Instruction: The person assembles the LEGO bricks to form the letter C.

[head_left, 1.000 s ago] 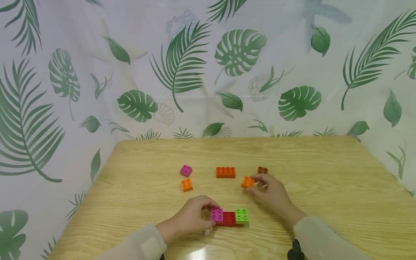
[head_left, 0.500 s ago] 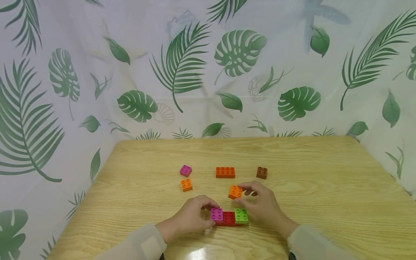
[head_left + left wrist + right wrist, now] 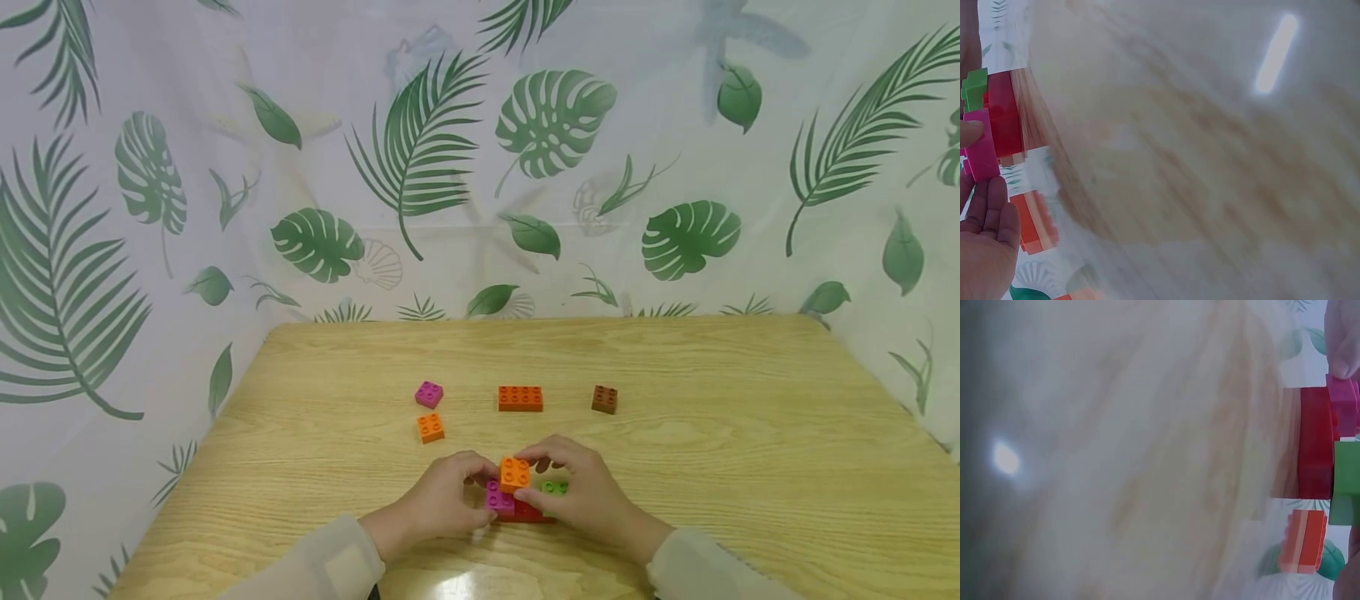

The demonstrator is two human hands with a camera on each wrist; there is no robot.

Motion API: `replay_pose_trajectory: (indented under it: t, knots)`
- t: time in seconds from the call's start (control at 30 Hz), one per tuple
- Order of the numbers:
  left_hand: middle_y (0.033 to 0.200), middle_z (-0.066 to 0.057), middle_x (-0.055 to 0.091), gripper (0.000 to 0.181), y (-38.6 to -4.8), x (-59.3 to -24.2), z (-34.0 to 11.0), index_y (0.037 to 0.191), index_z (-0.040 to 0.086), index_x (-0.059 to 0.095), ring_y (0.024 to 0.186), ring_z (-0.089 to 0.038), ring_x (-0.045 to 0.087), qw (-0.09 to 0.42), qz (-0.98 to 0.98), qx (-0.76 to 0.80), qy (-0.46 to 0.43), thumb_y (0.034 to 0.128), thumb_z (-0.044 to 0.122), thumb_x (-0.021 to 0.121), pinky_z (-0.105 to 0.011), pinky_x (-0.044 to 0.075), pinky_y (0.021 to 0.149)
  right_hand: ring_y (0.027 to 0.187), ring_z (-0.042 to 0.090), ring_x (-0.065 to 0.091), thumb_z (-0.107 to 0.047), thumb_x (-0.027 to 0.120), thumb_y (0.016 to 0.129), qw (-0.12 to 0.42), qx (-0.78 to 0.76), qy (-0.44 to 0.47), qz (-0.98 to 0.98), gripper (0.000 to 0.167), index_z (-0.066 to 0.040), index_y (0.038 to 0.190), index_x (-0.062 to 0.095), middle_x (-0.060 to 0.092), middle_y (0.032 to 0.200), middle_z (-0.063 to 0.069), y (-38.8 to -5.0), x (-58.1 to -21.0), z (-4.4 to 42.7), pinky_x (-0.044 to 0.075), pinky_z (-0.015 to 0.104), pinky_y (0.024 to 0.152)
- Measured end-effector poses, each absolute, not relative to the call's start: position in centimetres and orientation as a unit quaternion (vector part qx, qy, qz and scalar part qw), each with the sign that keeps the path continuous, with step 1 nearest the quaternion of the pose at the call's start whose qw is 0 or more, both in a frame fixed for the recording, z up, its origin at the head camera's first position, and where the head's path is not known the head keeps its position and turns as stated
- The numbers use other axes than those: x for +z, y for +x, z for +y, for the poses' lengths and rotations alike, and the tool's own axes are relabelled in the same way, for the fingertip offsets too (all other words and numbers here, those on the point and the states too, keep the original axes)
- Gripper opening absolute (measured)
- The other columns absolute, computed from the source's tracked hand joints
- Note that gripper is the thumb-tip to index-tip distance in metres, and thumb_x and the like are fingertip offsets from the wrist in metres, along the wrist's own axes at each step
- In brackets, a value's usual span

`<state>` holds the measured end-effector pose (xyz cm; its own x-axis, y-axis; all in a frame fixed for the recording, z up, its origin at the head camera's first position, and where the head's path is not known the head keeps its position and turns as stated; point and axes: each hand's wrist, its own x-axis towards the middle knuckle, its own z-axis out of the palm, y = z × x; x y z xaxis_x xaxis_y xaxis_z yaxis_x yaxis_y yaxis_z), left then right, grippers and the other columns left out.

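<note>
My left hand (image 3: 438,502) pinches a magenta toy brick (image 3: 497,504) between thumb and fingers. That brick sits on the left end of a red brick (image 3: 532,513); a lime green brick (image 3: 556,487) sits on the right end. Between the thumb and fingers of my right hand (image 3: 592,493) is an orange square brick (image 3: 514,475), studs up. It hangs over the red brick, beside the magenta one, and partly covers both in the head view. The left wrist view shows my thumb on the magenta brick (image 3: 985,150). In the right wrist view the orange brick is out of sight.
Farther back on the wooden table (image 3: 712,400) lie a second magenta brick (image 3: 429,394), another orange square brick (image 3: 431,427), a long orange-red brick (image 3: 520,398) and a brown brick (image 3: 604,399). A leaf-patterned cloth (image 3: 442,275) stands behind the table.
My right hand has carried the orange brick left and toward me, from near the brown brick to over the red brick. My left hand has stayed on the magenta brick.
</note>
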<state>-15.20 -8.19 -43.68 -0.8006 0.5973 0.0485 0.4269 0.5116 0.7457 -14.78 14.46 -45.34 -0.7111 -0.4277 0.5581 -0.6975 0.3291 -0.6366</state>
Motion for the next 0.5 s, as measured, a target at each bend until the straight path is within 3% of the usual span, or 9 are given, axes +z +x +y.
replay_pose_trajectory:
  t: [0.5]
  knots:
    - [0.1, 0.006, 0.061, 0.037, -15.36, -43.86, -8.21, 0.109, 0.006, 0.067, 0.092, -0.01, 0.057, 0.101, 0.859, 0.403, 0.3, 0.0745, 0.008, 0.079, -0.029, 0.048, 0.088, 0.081, 0.01, 0.056, -0.031, 0.076, 0.082, 0.085, 0.433, 0.37, -0.818, 0.031, -0.02, 0.109, 0.067, 0.061, 0.097, -0.013, -14.91, -45.72, 13.8, 0.051, 0.027, 0.07]
